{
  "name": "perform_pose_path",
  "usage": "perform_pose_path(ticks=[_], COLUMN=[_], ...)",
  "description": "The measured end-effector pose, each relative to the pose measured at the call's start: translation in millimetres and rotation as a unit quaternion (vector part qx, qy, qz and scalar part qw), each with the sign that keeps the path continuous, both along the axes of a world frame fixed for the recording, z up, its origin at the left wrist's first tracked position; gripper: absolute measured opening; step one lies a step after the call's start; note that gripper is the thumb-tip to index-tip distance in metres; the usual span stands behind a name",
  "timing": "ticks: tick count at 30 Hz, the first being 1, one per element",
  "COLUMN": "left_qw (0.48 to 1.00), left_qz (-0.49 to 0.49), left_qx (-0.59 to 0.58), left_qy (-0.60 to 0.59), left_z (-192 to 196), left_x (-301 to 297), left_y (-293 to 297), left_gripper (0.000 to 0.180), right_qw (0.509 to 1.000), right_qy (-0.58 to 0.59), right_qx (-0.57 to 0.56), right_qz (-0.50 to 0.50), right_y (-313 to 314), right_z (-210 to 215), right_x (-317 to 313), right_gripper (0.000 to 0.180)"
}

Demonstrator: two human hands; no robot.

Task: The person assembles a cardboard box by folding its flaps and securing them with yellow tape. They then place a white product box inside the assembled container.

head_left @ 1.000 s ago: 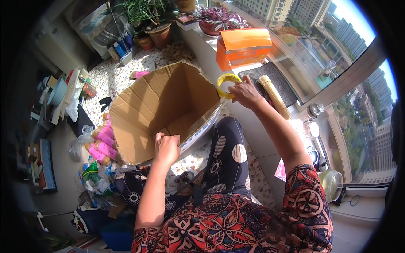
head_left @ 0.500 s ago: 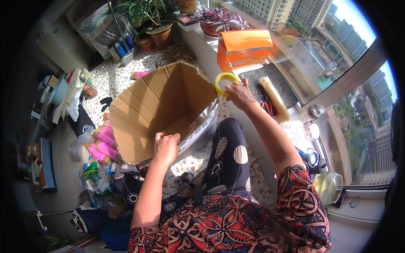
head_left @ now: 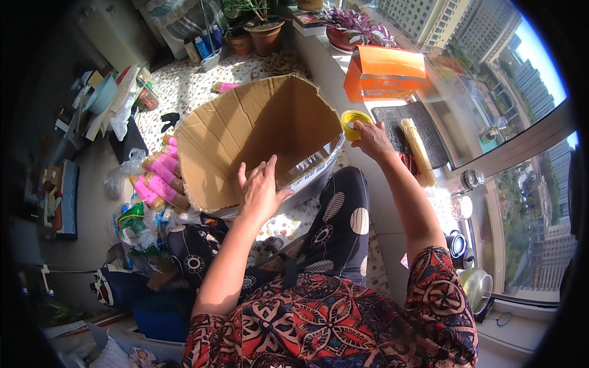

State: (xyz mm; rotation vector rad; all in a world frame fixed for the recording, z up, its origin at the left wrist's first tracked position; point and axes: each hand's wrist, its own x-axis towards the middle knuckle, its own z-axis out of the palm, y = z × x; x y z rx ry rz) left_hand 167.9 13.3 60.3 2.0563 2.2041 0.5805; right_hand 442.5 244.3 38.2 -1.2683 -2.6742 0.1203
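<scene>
- Brown cardboard: the big open cardboard box [head_left: 257, 141] fills the middle of the frame, tipped so its mouth faces you, its lower edge resting by your knees on the pebble-patterned floor [head_left: 184, 92].
- Your left hand [head_left: 261, 187] lies flat on the near flap with fingers spread wide; it presses and grips nothing. If that pressure slackens, I judge the flap could spring up or the box roll toward the pink packets [head_left: 156, 178] at centre left.
- Your right hand [head_left: 371, 138] is stretched out to the upper right of centre, fingers closed on the yellow tape roll [head_left: 353, 122], which sits just above the box's right rim and beside the dark mat [head_left: 411, 119] on the windowsill.
- The reach is long and to one side. Leaning further could shift your weight off the flap, so keep the left palm planted.
- I cannot tell whether a free end of tape is lifted. If it has stuck back on the roll, one hand alone would struggle to find it.
- The orange box [head_left: 383, 73] stands close behind the roll, and a pale bundle of sticks [head_left: 417, 150] lies next to your wrist; a quick pull-back could knock either off the sill.
- The floor at the left of the frame is crowded with bags, so a slipped roll would be hard to spot there.
</scene>
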Motion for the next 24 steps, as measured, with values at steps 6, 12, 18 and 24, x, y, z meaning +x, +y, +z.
perform_pose_path(ticks=[6,12,18,24], left_qw=[0.999,0.995,0.999,1.0], left_qz=[0.054,0.03,0.029,-0.008], left_qx=[0.0,0.085,0.042,-0.02], left_qy=[0.002,0.028,0.017,-0.01], left_z=[-6.6,-5.7,-1.9,27.6], left_x=[6.0,18.6,20.0,21.5], left_y=[27.0,13.9,12.2,40.6], left_gripper=[0.103,0.097,0.094,0.089], right_qw=[0.999,0.997,0.977,0.934], right_qy=[0.005,0.035,0.197,0.144], right_qx=[-0.022,0.003,0.074,-0.047], right_qz=[-0.047,-0.072,0.01,-0.322], right_y=[-2.9,-11.2,-29.7,-15.3], right_z=[-3.4,-10.0,-21.9,-81.0], right_x=[3.9,-0.5,36.9,126.3], right_gripper=[0.042,0.047,0.066,0.057])
